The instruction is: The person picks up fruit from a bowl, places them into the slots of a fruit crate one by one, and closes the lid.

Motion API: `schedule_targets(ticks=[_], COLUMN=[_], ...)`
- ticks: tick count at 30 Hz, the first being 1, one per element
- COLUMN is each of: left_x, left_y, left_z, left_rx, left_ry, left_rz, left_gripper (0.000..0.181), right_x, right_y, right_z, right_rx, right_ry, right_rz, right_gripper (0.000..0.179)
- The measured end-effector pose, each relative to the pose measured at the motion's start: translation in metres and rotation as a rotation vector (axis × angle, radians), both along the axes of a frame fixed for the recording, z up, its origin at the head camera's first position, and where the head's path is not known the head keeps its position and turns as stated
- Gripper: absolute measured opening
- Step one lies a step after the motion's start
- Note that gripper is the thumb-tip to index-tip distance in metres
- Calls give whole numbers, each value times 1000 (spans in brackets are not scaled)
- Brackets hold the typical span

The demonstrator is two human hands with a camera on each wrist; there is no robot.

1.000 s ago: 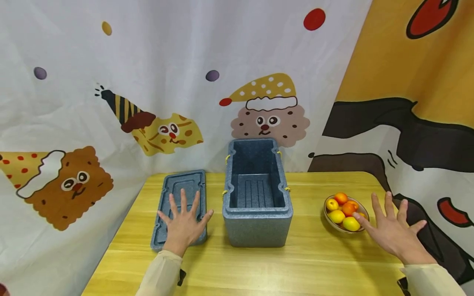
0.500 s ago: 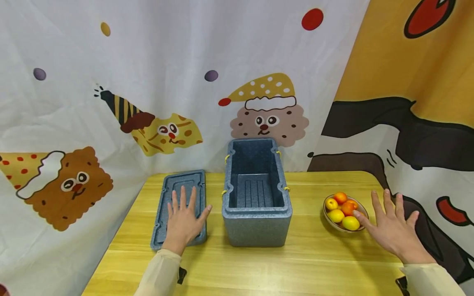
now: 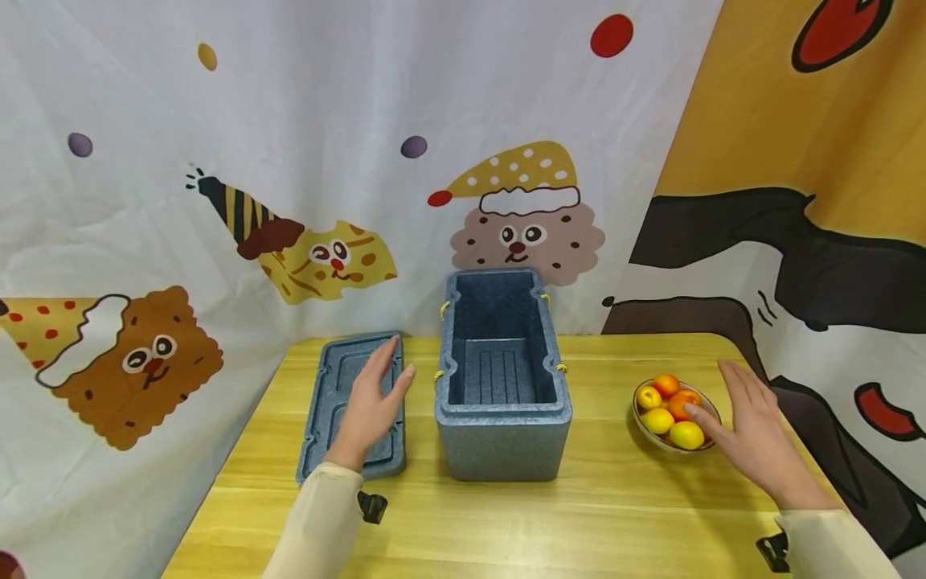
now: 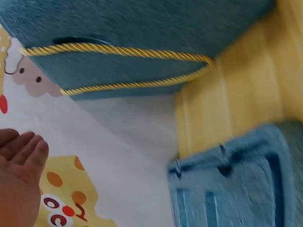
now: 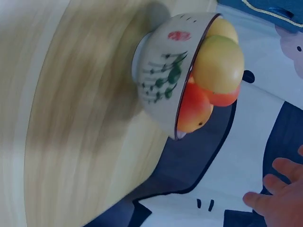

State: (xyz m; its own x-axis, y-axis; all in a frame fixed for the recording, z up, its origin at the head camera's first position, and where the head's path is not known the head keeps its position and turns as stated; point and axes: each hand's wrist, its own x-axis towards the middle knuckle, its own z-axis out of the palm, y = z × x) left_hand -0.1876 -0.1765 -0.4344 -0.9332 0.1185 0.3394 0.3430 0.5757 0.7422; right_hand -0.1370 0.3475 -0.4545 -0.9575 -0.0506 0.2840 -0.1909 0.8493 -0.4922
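Note:
A blue-grey foam box stands uncovered at the middle of the table, with yellow rope on its sides. Its matching lid lies flat to the left. Over that lid hovers my left hand, fingers straight and together, thumb apart, holding nothing. On the right sits a patterned bowl filled with several yellow and orange fruits. My right hand is raised beside the bowl, fingers straight; in the head view its thumb overlaps the fruit, and the wrist view shows a gap between them.
The yellow wood-grain table carries the box, lid and bowl. Behind it hangs a white curtain printed with cartoon biscuits, close to the back edge of the box. The table's right edge runs beneath my right hand.
Both hands have turned from palms down with spread fingers to thumbs up, palms facing inward, with the fingers now drawn together. The box, lid and bowl have stayed put.

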Motion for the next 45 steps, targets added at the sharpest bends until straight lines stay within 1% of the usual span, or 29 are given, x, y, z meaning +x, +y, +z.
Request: schedule_targets(ticks=[2,4,6,8,11,14,17,19,21,24,26,28,31,35,41,45], left_x=[-3,-7,-11,-15,-19,-22,-24,-25,-21,-24,-25,-31,-31,-31,-31,-32], left_y=[6,12,18,24,30,34,36,38,41,44,44,44,44,46,48,49], left_z=[4,7,10,13,16,17,15,13,21,17,14,2,-1,-4,-5,-7], left_rx=[74,125,154,166,149,126,100,92,94,111,116,121,134,161,221,240], left_ry=[21,32,33,17,-29,-79,-94,-87,-102,-123,-149,-143,-142,-135,-152,-153], left_rz=[-47,-86,-118,-145,-174,-198,-222,-230,-244,-244,-239,-229,-228,-245,-257,-275], left_gripper=[62,60,60,61,64,67,69,70,70,71,72,73,73,73,74,71], right_x=[-1,-2,-2,-2,-3,-5,-6,-6,-6,-5,-5,-6,-6,-6,-6,-5], right_y=[-1,-2,-3,-2,-2,-3,-3,-3,-3,-2,-3,-3,-4,-6,-8,-7], right_z=[1,2,2,2,0,-3,-5,-6,-7,-9,-11,-13,-13,-14,-15,-17], right_rx=[-35,-59,-73,-85,-98,-107,-108,-106,-111,-117,-119,-120,-135,-163,-187,-200], right_ry=[-5,-10,-15,-27,-58,-87,-92,-90,-94,-95,-96,-96,-107,-120,-133,-140], right_rz=[-11,-21,-28,-33,-39,-43,-48,-50,-47,-37,-30,-27,-34,-48,-67,-73], right_gripper=[88,85,84,82,81,80,79,78,77,75,74,74,80,89,95,96])
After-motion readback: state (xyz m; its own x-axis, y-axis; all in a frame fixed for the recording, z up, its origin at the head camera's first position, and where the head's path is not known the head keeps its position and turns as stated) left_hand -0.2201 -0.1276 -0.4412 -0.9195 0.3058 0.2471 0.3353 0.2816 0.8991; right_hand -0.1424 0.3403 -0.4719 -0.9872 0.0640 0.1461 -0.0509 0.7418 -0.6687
